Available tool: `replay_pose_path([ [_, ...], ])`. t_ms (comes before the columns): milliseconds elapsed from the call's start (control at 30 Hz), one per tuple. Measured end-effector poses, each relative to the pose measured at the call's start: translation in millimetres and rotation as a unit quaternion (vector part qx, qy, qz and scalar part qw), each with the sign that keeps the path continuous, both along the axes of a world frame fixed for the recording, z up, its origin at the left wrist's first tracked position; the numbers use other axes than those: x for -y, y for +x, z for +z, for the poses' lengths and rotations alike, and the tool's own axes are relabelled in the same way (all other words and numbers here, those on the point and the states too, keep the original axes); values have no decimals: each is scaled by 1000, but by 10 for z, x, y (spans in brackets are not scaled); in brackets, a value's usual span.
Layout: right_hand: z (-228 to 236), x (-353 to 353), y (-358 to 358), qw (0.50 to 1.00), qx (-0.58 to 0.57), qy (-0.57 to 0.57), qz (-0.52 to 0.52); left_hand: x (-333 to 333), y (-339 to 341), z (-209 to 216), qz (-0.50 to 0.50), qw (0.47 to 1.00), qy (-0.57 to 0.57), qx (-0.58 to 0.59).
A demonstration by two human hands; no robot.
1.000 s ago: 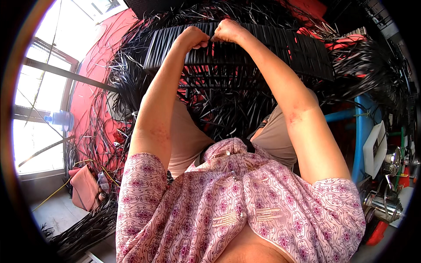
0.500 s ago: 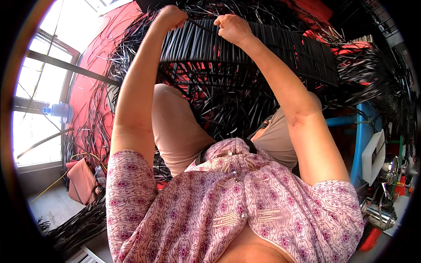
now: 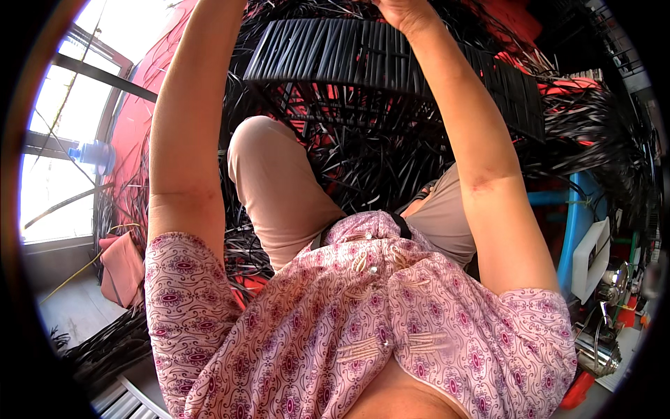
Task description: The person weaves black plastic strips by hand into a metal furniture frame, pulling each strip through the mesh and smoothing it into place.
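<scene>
Frame [image 3: 370, 56], black, sat beyond the left knee [image 3: 262, 136]; top closely covered in strips [image 3: 307, 52], near side open lattice [image 3: 377, 105], so work looked partway. Right hand [image 3: 407, 12] was cropped above it, grip couldn't be told; left hand out of view.

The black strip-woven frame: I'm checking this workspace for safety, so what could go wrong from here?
Loose black strips lie thickly below the black strip-woven frame and near the foot, so they might snag or trip the person on standing.

The right hand is cut by the top edge and the left hand is out of view, so a slipping grip could go unseen here.
</scene>
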State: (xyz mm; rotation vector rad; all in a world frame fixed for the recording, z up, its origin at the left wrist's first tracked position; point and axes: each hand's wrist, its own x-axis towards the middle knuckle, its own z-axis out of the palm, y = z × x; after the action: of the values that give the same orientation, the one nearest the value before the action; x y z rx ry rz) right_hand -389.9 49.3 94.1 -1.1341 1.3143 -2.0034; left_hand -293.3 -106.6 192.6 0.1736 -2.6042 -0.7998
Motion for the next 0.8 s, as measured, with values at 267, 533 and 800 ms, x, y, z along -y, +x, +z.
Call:
replay_pose_path([
  [267, -220, -235, -188, 992, -55, 73, -92, 56, -237, -538, -32, 986, 156, 41],
  [533, -388, -507, -222, 970, -67, 148, -182, 429, -553, -1550, -110, 962, 238, 72],
  [800, -509, -612, -277, 972, -28, 155, -177, 527, -573, -2097, -44, 975, 138, 169],
])
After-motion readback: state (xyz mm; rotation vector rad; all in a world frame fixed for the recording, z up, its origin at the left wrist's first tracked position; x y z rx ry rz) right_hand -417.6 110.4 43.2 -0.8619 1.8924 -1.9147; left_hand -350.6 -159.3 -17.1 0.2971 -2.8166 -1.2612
